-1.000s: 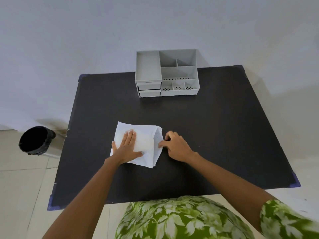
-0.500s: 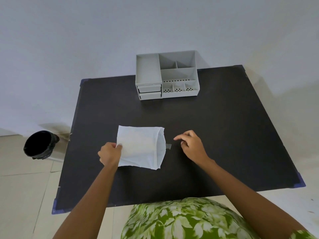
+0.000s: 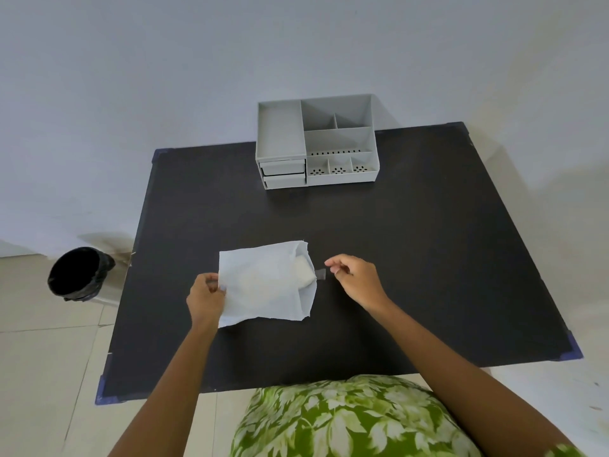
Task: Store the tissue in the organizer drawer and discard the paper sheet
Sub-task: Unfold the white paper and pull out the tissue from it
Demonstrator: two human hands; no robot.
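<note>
The folded tissue (image 3: 301, 275) sits inside the paper sheet (image 3: 263, 285), which is wrapped round it like an open-ended sleeve; I can see the tissue's white end showing at the sleeve's right-hand mouth, with the rest only a faint shape through the paper. The whole bundle lies on the black table (image 3: 428, 258), near its front-middle.

My left hand (image 3: 206, 298) is pinched on the sheet's left edge, thumb on top, and I judge that grip is there to anchor the wrapper so it will not slide while the other side is worked. My right hand (image 3: 354, 280) has thumb and forefinger closed on a small grey strip of tape (image 3: 320, 274) just beside the sleeve's mouth, apparently peeling it clear of the paper. So neither hand touches the tissue itself: it lies between the two grips, nearer the right one, just left of the tape.

The grey organizer (image 3: 316, 143) stands at the table's far edge, well apart from the bundle, its two small drawers (image 3: 284, 174) at the lower left, both appearing closed. A black-lined bin (image 3: 79, 273) stands on the floor off the table's left side, handy for the sheet.
</note>
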